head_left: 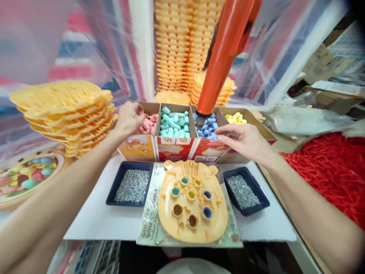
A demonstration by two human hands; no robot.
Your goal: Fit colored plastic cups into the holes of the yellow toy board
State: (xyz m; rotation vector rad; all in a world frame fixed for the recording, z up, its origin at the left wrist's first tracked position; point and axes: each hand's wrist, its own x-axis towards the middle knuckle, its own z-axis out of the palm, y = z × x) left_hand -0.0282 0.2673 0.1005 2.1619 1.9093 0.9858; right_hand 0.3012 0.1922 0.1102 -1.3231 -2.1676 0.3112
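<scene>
The left hand (129, 118) is at about 10 o'clock from the yellow face-shaped plate (192, 203), inside the box of pink pegs (147, 125). Its fingers are curled together over the pegs, but I cannot tell if a peg is between them. The right hand (242, 140) is at about 1 o'clock from the plate, at the near edge of the box of blue pegs (207, 127). Its fingers are loosely spread and the fingertips touch the blue pegs; nothing is clamped in it.

The plate lies flat on a printed sheet at the front middle of the desk (97, 219). Some of its round holes hold teal, yellow and blue pegs, and two holes at its 6 o'clock side show only dark.

An orange hanging tool (225, 53) points down into the blue box. Between the pink and blue boxes stands the box of teal pegs (174, 123). Two dark trays of small screws, the left tray (129, 184) and the right tray (245, 190), lie at 9 and 3 o'clock of the plate.
</scene>
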